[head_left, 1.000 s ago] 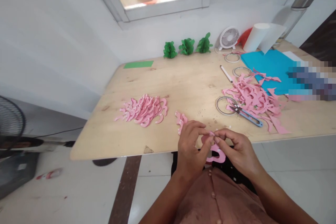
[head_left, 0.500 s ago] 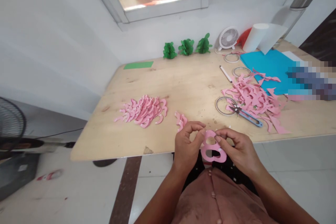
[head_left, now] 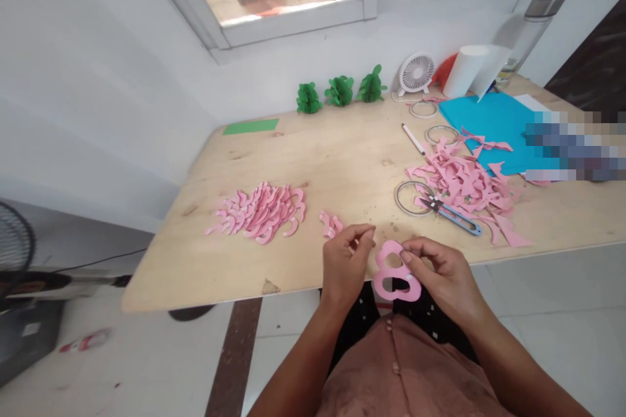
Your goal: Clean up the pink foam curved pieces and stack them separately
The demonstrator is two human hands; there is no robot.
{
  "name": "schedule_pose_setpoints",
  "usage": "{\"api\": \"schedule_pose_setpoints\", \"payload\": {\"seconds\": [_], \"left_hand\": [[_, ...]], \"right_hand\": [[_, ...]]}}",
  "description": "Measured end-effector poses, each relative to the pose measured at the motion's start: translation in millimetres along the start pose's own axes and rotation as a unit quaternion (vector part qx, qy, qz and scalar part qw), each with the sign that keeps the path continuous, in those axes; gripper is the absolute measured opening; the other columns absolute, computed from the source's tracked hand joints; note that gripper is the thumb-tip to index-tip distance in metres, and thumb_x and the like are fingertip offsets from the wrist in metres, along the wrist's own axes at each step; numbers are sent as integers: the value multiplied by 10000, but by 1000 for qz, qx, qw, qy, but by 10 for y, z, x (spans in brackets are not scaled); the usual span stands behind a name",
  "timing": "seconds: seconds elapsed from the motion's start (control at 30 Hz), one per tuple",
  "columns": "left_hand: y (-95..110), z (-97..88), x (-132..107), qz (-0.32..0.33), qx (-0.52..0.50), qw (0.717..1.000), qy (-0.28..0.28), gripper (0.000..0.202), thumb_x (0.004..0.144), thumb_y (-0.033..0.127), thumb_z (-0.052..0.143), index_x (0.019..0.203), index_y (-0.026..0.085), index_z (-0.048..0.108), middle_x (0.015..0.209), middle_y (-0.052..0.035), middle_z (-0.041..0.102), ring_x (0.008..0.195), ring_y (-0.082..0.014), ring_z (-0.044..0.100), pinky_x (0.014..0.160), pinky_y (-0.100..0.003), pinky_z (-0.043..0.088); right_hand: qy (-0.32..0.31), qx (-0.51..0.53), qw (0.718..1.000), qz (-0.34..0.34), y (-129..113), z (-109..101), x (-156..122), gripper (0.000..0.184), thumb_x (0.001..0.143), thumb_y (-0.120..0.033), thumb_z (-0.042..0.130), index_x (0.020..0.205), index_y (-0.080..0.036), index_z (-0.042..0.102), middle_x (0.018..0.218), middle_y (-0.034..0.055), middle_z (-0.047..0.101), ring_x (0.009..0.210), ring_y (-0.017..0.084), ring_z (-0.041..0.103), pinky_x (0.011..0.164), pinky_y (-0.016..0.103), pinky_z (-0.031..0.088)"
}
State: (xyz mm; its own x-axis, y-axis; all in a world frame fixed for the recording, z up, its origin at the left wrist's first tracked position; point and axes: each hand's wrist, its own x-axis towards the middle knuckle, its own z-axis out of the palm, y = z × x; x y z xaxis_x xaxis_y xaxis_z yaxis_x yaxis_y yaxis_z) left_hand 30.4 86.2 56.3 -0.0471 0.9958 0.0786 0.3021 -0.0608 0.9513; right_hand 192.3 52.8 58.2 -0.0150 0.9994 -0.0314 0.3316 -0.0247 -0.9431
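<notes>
My right hand (head_left: 443, 273) pinches a pink paper cutout (head_left: 413, 291) by its upper right edge. The cutout has looped, rounded outlines with openings and hangs just past the table's front edge. My left hand (head_left: 346, 264) is closed beside it, apart from the paper, thumb and forefinger pressed together. Whatever those fingertips hold, if anything, is too small to make out. Beyond my left hand lies a small group of curved pink paper pieces (head_left: 331, 224). Farther left is a larger pile of similar curved pieces (head_left: 267, 208), some with whitish spots.
Blue-handled thread snips (head_left: 454, 216) rest across a tape roll (head_left: 398, 199) beside pink paper scraps (head_left: 464, 176). A marker (head_left: 413, 139), blue sheets (head_left: 508, 117), a small white fan (head_left: 417, 73), green paper shapes (head_left: 340, 90) and a green strip (head_left: 251, 126) lie or stand farther back.
My left hand has let go of the pink paper cutout and drawn slightly left. My right hand still holds it. The view has shifted a little.
</notes>
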Motion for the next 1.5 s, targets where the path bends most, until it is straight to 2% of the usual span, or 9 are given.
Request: {"api": "schedule_pose_setpoints", "payload": {"seconds": [0.13,0.23,0.33,0.47,0.8,1.23,1.37,1.43,1.5], "left_hand": [[23,-46,-120,-36,-23,999,0,214,806,318,616,666,164,662,585,4,623,576,-136,561,577,-255,443],[26,-34,-206,-80,-114,989,-46,192,782,308,653,903,163,686,825,-51,705,768,-176,629,680,-275,478],[29,13,-280,-167,-247,947,-118,307,721,297,728,988,165,656,903,-66,715,779,-178,643,680,-271,490],[63,67,-324,-233,-328,902,-157,197,706,250,741,851,128,685,722,-42,700,658,-133,616,686,-250,479],[140,40,-306,-202,-317,925,-58,72,726,190,686,749,122,677,616,8,627,600,-94,538,642,-209,440],[119,57,-319,-189,-298,935,-42,92,748,205,653,704,131,619,600,23,590,585,-90,523,629,-209,439],[67,77,-352,-117,-212,970,1,143,782,204,622,919,163,612,798,-23,649,708,-140,595,678,-265,484],[46,77,-381,-6,-93,992,86,274,785,167,622,1054,195,576,967,-55,638,848,-174,604,756,-314,491],[39,70,-402,139,45,976,161,263,772,118,633,1019,201,595,993,-68,617,937,-201,578,832,-366,473]], "right_hand": [[8,43,999,30,29,18,20,194,835,-336,586,836,-173,691,752,24,663,682,161,589,604,243,463],[20,72,997,37,44,35,25,200,836,-348,596,841,-170,688,767,31,667,669,157,577,608,251,464],[34,85,995,31,47,49,21,202,835,-357,602,827,-172,685,763,34,666,690,168,587,647,269,476],[35,97,994,27,31,68,24,203,836,-360,599,824,-173,680,752,35,664,693,179,594,652,279,483],[-40,106,994,7,44,43,-21,198,882,-348,554,861,-190,671,822,26,669,779,173,590,725,275,464],[-55,54,997,12,-36,93,-33,134,826,-265,560,797,-189,666,742,9,653,686,147,558,648,244,433],[-47,44,998,25,-40,95,-41,151,824,-283,556,798,-181,664,743,15,655,676,148,551,634,246,430],[-31,33,999,29,-31,96,-41,155,821,-289,557,800,-178,663,729,14,650,664,149,546,617,244,428],[-17,19,999,23,-25,99,-38,158,821,-287,555,807,-176,666,729,15,651,665,153,555,616,244,433]]}}
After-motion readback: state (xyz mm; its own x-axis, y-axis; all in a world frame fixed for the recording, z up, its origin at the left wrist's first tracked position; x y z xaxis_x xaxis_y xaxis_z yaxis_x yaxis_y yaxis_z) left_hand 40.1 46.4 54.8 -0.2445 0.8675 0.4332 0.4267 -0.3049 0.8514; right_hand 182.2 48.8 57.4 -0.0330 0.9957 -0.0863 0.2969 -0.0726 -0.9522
